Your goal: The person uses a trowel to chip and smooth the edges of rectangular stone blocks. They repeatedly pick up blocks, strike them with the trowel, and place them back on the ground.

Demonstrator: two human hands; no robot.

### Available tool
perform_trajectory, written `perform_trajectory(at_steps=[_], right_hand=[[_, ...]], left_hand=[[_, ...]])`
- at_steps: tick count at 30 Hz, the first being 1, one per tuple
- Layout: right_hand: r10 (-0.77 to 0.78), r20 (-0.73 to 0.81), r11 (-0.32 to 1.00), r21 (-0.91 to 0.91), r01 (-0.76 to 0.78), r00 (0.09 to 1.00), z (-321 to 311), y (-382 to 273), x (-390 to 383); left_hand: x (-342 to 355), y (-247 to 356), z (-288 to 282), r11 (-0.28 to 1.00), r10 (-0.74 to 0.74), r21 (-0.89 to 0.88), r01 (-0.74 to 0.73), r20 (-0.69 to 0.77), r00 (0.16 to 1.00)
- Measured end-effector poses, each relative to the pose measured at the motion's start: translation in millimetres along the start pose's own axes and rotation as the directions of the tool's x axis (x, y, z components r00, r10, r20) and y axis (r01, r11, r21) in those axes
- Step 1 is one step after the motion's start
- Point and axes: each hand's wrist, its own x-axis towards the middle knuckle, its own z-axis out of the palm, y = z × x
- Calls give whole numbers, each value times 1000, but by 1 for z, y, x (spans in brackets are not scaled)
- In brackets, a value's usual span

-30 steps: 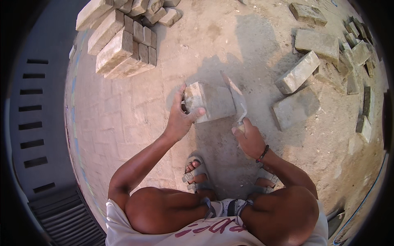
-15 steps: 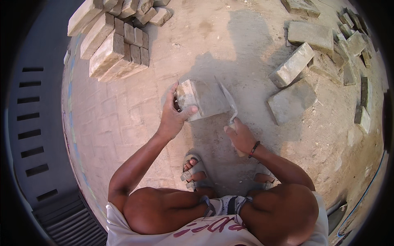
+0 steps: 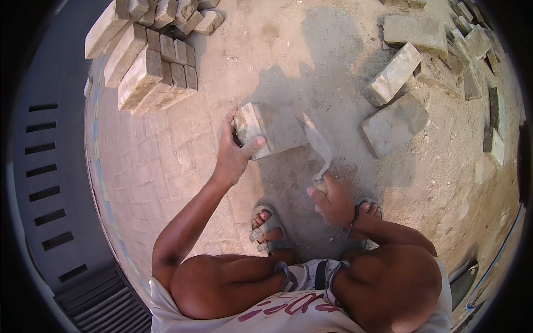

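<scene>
My left hand (image 3: 237, 150) grips the left end of a grey paving block (image 3: 277, 126), thumb on the near side and fingers round the far side. The block is held tilted above the ground, its paler end face toward the left. In my right hand (image 3: 333, 201) is a trowel (image 3: 317, 140), the fingers wrapped round its handle. Its metal blade points up and to the left, alongside the block's right end. Whether the blade touches the block I cannot tell.
A stack of paving blocks (image 3: 150, 72) stands at the far left. Loose blocks (image 3: 391, 75) lie scattered at the right, one flat slab (image 3: 395, 125) nearest. Laid paving (image 3: 161, 166) covers the ground at left, beside a dark slotted panel (image 3: 44, 166). My sandalled feet (image 3: 266, 225) are below my hands.
My right hand has come slightly nearer and to the right, drawing the trowel blade lower beside the block. My left hand keeps its hold on the block. The view has shifted a little.
</scene>
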Motion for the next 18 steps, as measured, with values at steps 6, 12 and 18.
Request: perform_trajectory(at_steps=[6, 12, 18], right_hand=[[234, -40, 933, 291, -213, 971, 21, 27, 14], [-75, -38, 966, 245, 82, 996, 41, 12, -4], [23, -62, 924, 382, 2, 998, 46, 30, 2]], left_hand=[[1, -3, 1, 1000, -1, 15, 2, -30, 1000], [2, 1, 3, 998, -67, -13, 66, -31, 997], [3, 3, 3, 994, -103, -38, 101, -65, 993]])
